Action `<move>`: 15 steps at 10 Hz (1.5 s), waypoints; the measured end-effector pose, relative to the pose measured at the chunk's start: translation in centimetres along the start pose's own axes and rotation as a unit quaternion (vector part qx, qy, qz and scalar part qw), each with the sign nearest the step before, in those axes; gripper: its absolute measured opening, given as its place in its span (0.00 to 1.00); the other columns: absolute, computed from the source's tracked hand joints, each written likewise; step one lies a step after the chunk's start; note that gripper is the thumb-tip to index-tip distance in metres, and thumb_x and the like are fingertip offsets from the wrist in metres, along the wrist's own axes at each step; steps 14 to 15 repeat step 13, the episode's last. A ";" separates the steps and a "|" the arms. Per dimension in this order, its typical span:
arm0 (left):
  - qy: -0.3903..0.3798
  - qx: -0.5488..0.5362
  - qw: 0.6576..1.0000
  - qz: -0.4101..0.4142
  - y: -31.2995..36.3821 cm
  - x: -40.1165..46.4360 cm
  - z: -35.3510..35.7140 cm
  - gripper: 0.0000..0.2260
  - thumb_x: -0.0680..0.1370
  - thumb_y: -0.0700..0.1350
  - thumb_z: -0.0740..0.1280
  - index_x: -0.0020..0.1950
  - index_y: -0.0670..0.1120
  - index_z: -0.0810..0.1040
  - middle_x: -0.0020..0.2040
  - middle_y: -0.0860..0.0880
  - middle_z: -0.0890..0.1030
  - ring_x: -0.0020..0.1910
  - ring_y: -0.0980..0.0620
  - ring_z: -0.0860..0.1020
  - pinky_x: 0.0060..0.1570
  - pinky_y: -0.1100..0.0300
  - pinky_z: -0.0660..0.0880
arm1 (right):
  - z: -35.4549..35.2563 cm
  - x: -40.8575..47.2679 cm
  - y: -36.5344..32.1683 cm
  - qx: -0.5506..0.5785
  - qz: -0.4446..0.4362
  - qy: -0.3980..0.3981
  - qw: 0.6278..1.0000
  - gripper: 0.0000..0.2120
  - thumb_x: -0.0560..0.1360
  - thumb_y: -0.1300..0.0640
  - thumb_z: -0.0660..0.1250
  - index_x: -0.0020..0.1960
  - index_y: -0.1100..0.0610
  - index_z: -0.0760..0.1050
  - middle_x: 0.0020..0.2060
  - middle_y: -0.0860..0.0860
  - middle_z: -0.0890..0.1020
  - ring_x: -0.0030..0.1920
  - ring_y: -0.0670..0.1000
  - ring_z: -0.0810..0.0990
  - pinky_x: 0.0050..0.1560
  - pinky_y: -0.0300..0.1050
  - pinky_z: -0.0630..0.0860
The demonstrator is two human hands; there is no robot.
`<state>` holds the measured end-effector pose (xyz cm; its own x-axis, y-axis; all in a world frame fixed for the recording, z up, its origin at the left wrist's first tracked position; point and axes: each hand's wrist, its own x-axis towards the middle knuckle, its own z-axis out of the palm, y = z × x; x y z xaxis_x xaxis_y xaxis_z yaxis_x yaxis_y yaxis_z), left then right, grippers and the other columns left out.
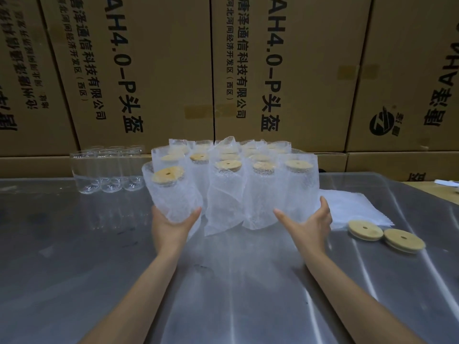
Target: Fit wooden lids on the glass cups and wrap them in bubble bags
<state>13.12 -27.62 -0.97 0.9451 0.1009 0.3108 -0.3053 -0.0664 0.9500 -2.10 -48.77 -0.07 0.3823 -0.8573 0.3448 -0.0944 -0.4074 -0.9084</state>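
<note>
Several glass cups with wooden lids stand wrapped in bubble bags [228,189] in a cluster at the middle of the metal table [74,256]. My left hand [171,227] cups the bottom of the front left wrapped cup [171,192], which tilts toward me. My right hand [310,224] is spread against the lower right side of the front right wrapped cup [295,189], fingers straight. Bare glass cups [106,170] stand at the back left. Two loose wooden lids [365,230] [404,240] lie at the right.
A stack of flat bubble bags [357,209] lies to the right of the cluster, behind the lids. Brown cardboard boxes [273,70] with black print form a wall behind the table. A white object [447,182] lies at the far right edge.
</note>
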 end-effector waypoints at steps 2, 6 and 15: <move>-0.026 0.022 0.999 0.006 -0.8 1.9 2.0 0.49 0.62 0.58 0.80 0.76 0.47 0.60 0.71 0.48 0.70 0.70 0.47 0.68 0.68 0.47 0.67 | 1.5 2.2 0.7 0.005 -0.016 -0.019 1.000 0.59 0.61 0.42 0.80 0.78 0.54 0.45 0.76 0.55 0.55 0.75 0.58 0.55 0.74 0.60 0.56; -0.110 0.062 0.991 0.033 -1.7 4.2 4.4 0.39 0.68 0.55 0.76 0.74 0.49 0.61 0.71 0.47 0.71 0.69 0.46 0.70 0.62 0.54 0.68 | 2.9 3.9 1.4 0.028 -0.011 -0.054 0.998 0.62 0.58 0.41 0.80 0.77 0.52 0.43 0.76 0.54 0.56 0.74 0.59 0.58 0.72 0.58 0.60; -0.094 0.030 0.995 0.019 -0.6 0.9 1.4 0.47 0.67 0.51 0.79 0.76 0.47 0.53 0.73 0.46 0.62 0.71 0.47 0.64 0.69 0.51 0.65 | 1.3 1.0 0.5 0.071 0.017 -0.024 0.997 0.60 0.62 0.43 0.80 0.77 0.50 0.40 0.77 0.56 0.53 0.76 0.58 0.55 0.71 0.55 0.61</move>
